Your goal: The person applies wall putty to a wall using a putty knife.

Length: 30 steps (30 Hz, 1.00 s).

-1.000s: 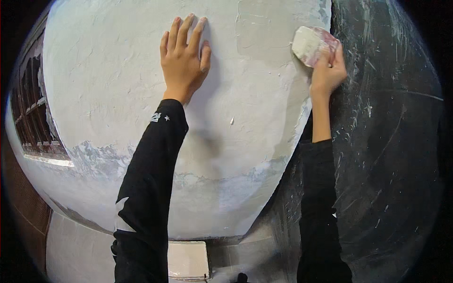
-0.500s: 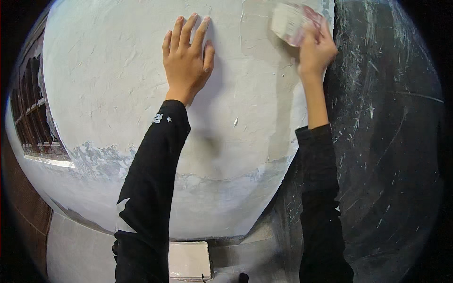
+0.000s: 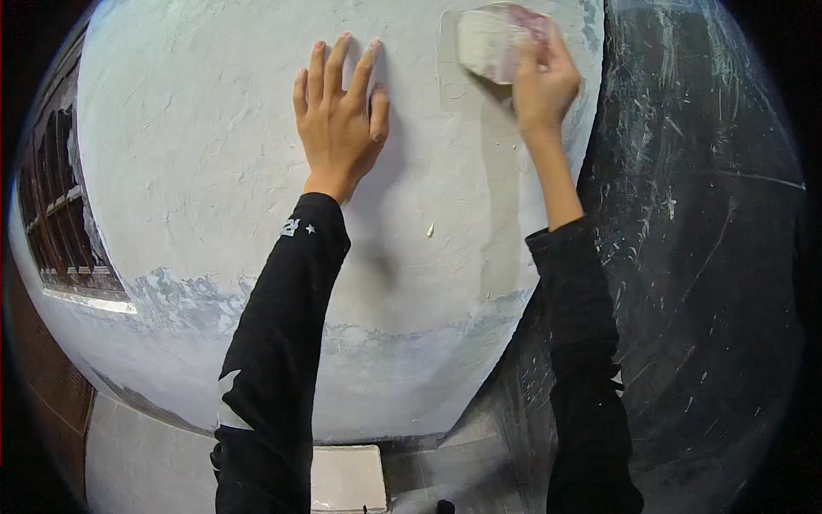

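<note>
A white plastered wall [image 3: 197, 171] with rough patches fills most of the view. My left hand [image 3: 341, 120] rests on it with fingers spread, holding nothing. My right hand [image 3: 544, 94] grips a flat, pink-and-white, plaster-smeared scraper [image 3: 484, 47] against the upper right of the wall, over a paler greyish patch of coating. The scraper is slightly blurred. A small white blob [image 3: 431, 230] sticks to the wall below and between my hands.
A dark, white-streaked surface [image 3: 693, 257] borders the wall on the right. A barred window [image 3: 64, 197] is at left, with a brown surface [image 3: 47, 360] below. A rectangular cream tray or board [image 3: 347, 471] lies on the grey tiled floor [image 3: 137, 445] at the wall's foot.
My right hand has moved the scraper up and leftward, from the wall's right edge onto the plaster further in. My left hand stays spread on the wall, sitting slightly lower in view.
</note>
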Tool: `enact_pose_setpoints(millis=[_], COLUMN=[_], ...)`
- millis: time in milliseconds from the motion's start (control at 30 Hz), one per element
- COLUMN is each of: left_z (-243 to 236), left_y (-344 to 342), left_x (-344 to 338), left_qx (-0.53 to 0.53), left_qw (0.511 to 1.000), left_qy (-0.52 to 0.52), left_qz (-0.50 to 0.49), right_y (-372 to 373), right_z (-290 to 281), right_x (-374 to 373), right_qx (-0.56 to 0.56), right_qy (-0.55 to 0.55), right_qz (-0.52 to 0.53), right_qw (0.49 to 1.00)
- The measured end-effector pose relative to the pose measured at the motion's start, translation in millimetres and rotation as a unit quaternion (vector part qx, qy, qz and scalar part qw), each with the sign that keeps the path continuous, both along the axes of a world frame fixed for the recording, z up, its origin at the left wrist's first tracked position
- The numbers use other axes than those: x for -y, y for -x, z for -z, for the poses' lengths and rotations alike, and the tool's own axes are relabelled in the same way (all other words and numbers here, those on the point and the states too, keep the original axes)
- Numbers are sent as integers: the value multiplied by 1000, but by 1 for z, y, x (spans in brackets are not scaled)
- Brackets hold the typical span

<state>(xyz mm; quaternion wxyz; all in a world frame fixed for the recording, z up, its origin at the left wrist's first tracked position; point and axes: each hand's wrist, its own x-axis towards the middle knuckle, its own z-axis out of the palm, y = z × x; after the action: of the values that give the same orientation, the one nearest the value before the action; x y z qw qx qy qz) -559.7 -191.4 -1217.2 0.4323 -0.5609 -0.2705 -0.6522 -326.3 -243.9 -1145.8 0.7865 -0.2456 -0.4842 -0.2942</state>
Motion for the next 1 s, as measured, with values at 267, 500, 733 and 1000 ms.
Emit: enact_pose_setpoints(millis=[267,500,733,1000], left_z=[0,2,0,2], left_y=[-3,-10,-4,4], left_x=[2,0,1,3], left_qx=[7,8,10,3], left_qw=[1000,1000,1000,1000], left_qy=[16,20,10,6], left_qz=[-13,-1,-9,-31], right_y=[-56,-1,-50,36], right_z=[4,-15,-14,-5], right_x=[3,-20,3,-11], right_qx=[-8,34,14,37], right_qy=[-82,-42,-51,17], right_qz=[-11,-23,-103,-35], right_qw=[997,998,993,999])
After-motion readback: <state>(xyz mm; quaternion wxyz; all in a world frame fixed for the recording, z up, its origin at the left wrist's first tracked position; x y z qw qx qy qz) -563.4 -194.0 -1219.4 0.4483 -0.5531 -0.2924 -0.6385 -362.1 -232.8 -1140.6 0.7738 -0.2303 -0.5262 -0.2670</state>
